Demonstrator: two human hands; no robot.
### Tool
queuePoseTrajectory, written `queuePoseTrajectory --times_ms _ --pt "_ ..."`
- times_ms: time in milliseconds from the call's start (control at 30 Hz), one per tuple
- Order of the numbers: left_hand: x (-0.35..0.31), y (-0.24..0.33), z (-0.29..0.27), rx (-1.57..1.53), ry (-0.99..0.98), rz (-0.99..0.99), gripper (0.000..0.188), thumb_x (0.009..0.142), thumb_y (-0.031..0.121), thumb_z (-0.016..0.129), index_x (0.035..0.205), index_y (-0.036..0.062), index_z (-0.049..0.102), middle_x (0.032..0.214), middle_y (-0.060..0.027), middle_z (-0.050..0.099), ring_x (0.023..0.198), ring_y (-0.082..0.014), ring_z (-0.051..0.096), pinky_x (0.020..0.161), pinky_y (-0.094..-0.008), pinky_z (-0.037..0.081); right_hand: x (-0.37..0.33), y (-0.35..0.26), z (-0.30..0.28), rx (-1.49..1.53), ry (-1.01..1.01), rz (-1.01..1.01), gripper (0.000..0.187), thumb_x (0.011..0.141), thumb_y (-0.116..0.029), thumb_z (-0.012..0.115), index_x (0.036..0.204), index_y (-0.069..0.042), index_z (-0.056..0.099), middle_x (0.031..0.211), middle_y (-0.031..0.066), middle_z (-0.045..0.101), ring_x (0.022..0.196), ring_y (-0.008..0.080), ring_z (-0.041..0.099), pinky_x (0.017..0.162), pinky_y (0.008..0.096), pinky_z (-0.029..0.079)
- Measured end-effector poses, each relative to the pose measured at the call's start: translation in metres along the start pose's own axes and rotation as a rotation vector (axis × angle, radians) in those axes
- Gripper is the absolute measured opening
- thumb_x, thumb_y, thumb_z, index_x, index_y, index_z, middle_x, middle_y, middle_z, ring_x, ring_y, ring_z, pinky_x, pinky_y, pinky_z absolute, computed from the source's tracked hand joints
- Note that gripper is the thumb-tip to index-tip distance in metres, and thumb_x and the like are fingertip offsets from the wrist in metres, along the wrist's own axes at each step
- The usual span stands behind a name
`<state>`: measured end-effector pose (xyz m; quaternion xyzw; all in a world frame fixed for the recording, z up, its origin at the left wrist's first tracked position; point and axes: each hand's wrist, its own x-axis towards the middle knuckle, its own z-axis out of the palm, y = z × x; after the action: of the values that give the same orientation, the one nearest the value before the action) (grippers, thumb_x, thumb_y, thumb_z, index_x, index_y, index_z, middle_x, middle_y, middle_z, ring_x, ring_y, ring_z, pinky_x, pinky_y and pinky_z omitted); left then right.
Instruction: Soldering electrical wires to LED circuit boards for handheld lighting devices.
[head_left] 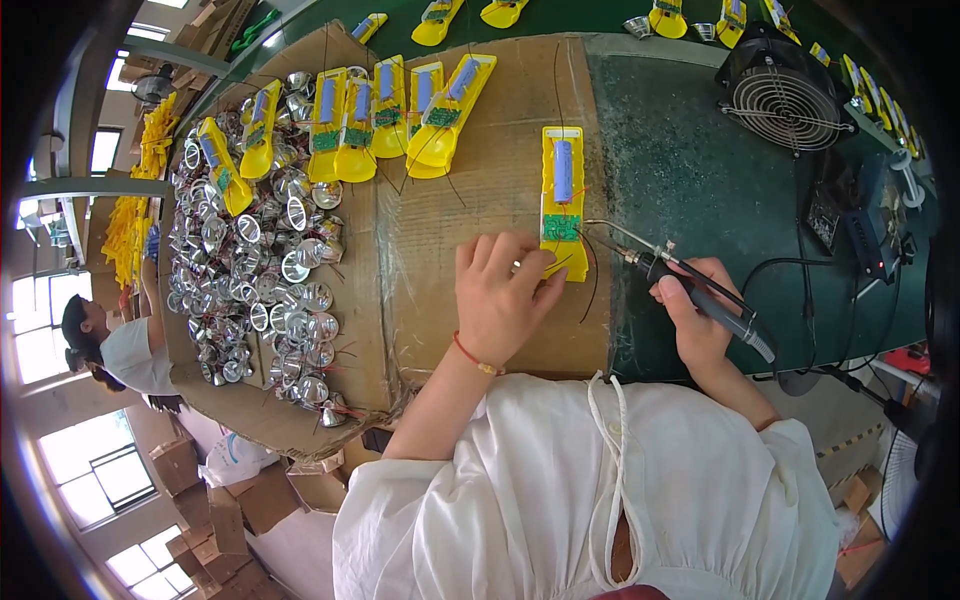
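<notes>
A yellow flashlight housing (577, 271) lies on the cardboard in front of me, holding a blue cylindrical battery (564, 172) and a green circuit board (561, 228). My left hand (503, 288) has its fingers curled at the housing's lower left edge, thumb and forefinger drawn together; what they pinch is hidden. A thin dark wire shows beside those fingertips. In my right hand (700, 312) is a soldering iron (708, 301), gripped by its black handle. A thin metal feed tube (632, 236) is fixed along the iron. Both tips reach the right edge of the circuit board.
Silver reflector cups (262, 260) fill an open carton at left. Several filled yellow housings (450, 115) lie across its far edge and the cardboard. A black fan (784, 105) stands far right, near a blue soldering station (868, 243) with cables. Another person (135, 345) is at left.
</notes>
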<state>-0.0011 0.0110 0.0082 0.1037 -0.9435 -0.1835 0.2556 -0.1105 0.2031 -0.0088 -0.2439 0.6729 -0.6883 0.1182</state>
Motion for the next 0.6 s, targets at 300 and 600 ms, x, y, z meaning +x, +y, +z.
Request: queuePoseTrajectory --times_ms 300,600 --pt "0.007 0.000 0.003 -0.539 -0.107 -0.630 0.011 0.072 0.010 0.070 0.072 0.0024 0.063 0.075 -0.0072 0.057 0.061 -0.0179 0.055 0.060 -0.0292 0.044 0.000 -0.005 0.002 -0.093 -0.074 0.004 0.015 0.079 -0.007 0.065 0.087 0.003 0.056 0.072 0.0086 0.063 0.063 0.0108 0.059 0.058 0.0228 0.048" --pt "0.010 -0.009 0.007 -0.449 -0.181 -0.574 0.016 0.072 0.014 0.070 0.069 0.0005 0.063 0.071 -0.0082 0.057 0.059 -0.0179 0.054 0.055 -0.0290 0.044 0.003 -0.004 0.009 -0.077 -0.114 0.034 0.016 0.081 -0.007 0.063 0.088 0.004 0.054 0.073 0.0109 0.062 0.066 0.0136 0.061 0.060 0.0242 0.049"
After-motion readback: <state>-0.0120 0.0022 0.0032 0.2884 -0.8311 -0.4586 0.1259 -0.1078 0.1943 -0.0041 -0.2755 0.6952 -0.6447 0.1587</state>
